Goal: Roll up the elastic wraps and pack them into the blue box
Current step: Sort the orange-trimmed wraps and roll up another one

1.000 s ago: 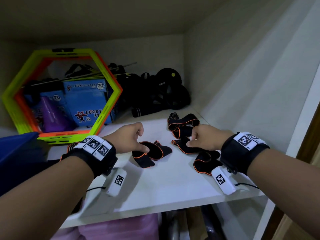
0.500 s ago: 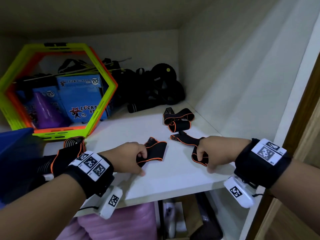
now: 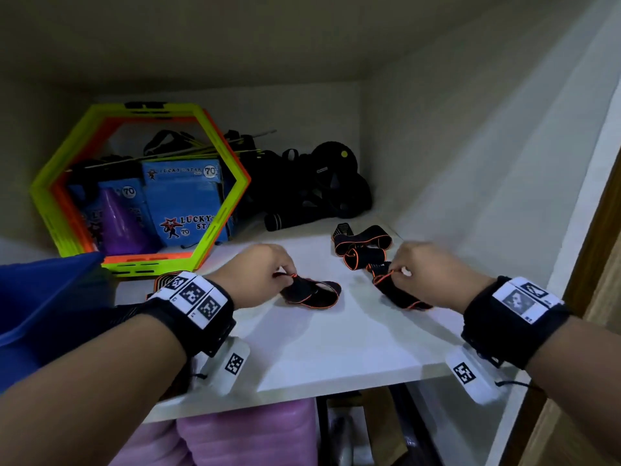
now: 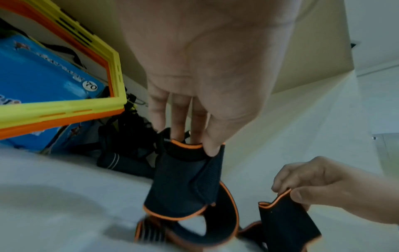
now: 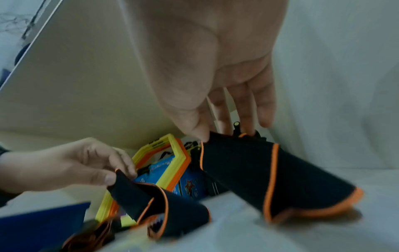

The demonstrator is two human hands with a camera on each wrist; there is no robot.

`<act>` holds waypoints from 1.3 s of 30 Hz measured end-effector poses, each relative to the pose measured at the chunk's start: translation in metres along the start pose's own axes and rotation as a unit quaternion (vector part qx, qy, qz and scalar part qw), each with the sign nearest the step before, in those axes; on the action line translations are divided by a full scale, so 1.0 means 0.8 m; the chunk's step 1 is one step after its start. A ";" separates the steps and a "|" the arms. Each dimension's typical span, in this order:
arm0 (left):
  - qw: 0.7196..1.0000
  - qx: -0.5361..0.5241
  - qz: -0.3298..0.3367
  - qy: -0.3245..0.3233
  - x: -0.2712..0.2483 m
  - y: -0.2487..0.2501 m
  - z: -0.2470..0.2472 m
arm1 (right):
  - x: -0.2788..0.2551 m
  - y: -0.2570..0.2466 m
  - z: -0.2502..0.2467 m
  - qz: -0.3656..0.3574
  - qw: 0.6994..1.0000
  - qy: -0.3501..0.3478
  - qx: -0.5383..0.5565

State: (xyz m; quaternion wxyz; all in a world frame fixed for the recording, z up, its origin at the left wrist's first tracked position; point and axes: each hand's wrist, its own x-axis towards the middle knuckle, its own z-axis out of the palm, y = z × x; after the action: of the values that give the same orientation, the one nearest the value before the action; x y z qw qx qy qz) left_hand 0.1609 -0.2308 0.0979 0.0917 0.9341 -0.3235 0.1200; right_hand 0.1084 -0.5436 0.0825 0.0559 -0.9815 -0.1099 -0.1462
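Observation:
Black elastic wraps with orange edging lie on the white shelf (image 3: 336,348). My left hand (image 3: 285,275) pinches the raised end of one wrap (image 3: 312,292) between thumb and fingers; the left wrist view shows that hand (image 4: 202,145) holding the wrap (image 4: 183,184) up. My right hand (image 3: 398,272) pinches the end of a second wrap (image 3: 400,294), seen close in the right wrist view (image 5: 237,170). That strip trails back to a folded heap (image 3: 361,245). The blue box (image 3: 43,297) stands at the left edge, its inside hidden.
A yellow and orange hexagon frame (image 3: 228,203) leans at the back left, with blue cartons (image 3: 181,196) and a purple cone (image 3: 121,223) behind it. Black gear (image 3: 319,186) fills the back corner. Another striped wrap (image 3: 161,282) lies behind my left wrist. The wall stands close on the right.
Both hands have moved farther in over the shelf. Each has gone from resting on its wrap to pinching an end and lifting it.

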 end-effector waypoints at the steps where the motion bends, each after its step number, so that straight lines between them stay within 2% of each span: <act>1: 1.000 0.005 0.004 0.020 0.006 -0.005 -0.013 | 0.009 -0.003 -0.009 0.016 0.999 0.036 0.026; 3: 0.998 -0.027 -0.023 0.045 0.015 -0.009 -0.040 | 0.028 -0.014 -0.028 0.054 0.989 0.092 0.100; 6: 0.986 -0.145 -0.066 0.056 0.024 -0.011 -0.073 | 0.052 -0.036 -0.054 0.111 0.962 0.118 0.218; 10: 0.944 -0.312 -0.091 0.060 0.030 -0.010 -0.094 | 0.072 -0.061 -0.069 0.156 0.920 0.088 0.349; 16: 0.899 -0.426 -0.090 0.049 0.033 0.009 -0.092 | 0.069 -0.111 -0.075 0.163 0.817 0.071 0.549; 19: 0.865 -0.493 -0.081 0.043 0.034 0.019 -0.085 | 0.067 -0.134 -0.069 0.159 0.811 0.050 0.561; 23: 0.846 -0.526 -0.065 0.057 0.033 0.033 -0.081 | 0.065 -0.158 -0.064 0.140 0.797 0.052 0.585; 29: 0.821 -0.537 -0.094 0.169 0.030 0.028 -0.075 | 0.056 -0.161 -0.064 0.107 0.743 0.078 0.657; 30: 0.821 -0.530 -0.097 0.188 0.030 0.026 -0.073 | 0.054 -0.161 -0.062 0.091 0.742 0.078 0.660; 33: 0.862 -0.438 -0.091 0.238 0.030 0.024 -0.072 | 0.052 -0.166 -0.053 0.074 0.743 0.078 0.661; 35: 0.865 -0.434 -0.091 0.235 0.029 0.027 -0.072 | 0.051 -0.174 -0.051 0.075 0.738 0.099 0.663; 39: 0.830 -0.501 -0.088 0.229 0.025 0.036 -0.077 | 0.056 -0.187 -0.060 0.095 0.686 0.187 0.697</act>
State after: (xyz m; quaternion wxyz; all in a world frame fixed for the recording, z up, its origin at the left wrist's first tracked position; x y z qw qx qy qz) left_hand 0.1482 -0.2497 0.1651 0.6286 0.7304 -0.2255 0.1431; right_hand 0.1024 -0.3966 0.1532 0.7569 -0.6172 -0.0734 -0.2022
